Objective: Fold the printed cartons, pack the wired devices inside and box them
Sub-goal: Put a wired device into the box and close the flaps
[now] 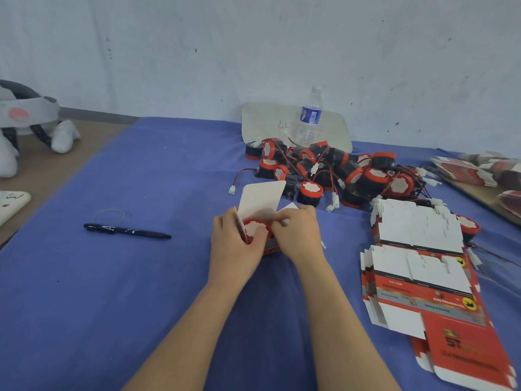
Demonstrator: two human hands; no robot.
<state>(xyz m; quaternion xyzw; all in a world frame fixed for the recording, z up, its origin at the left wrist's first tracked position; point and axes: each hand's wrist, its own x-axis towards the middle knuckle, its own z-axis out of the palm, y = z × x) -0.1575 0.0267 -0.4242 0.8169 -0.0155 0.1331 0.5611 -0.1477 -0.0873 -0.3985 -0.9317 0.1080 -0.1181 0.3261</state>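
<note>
Carton holding device, gripped between fingers of left hand, right hand

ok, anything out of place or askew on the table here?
Nothing damaged or spilled. The flat cartons on the right are fanned askew, not squared, and one device sits apart from the tangled pile, half hidden behind them. A pen lies loose on the left.

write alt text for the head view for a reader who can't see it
A left hand and right hand grip an open printed carton holding a red wired device, on a blue cloth. A pile of devices lies behind, flat cartons at right, a pen at left.
</note>
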